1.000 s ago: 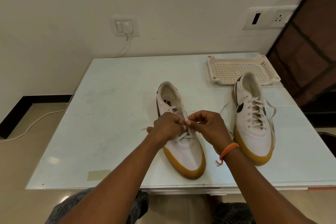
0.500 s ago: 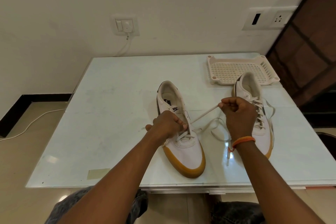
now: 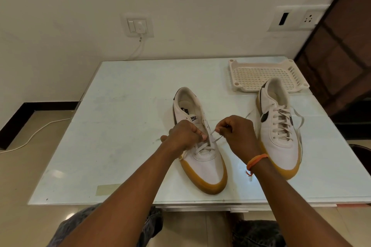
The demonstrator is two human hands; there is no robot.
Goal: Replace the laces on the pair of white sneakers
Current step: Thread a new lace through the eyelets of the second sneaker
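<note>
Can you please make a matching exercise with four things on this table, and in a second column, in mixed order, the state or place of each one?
Things:
1. near sneaker
2. far-right sneaker
3. plastic tray
4. right hand

States:
A. laced up to the top eyelets
B. pinches a lace end
C. laced only near the toe
D. lies at the table's back right corner

Pairs: 1-C, 2-A, 3-D, 4-B
</note>
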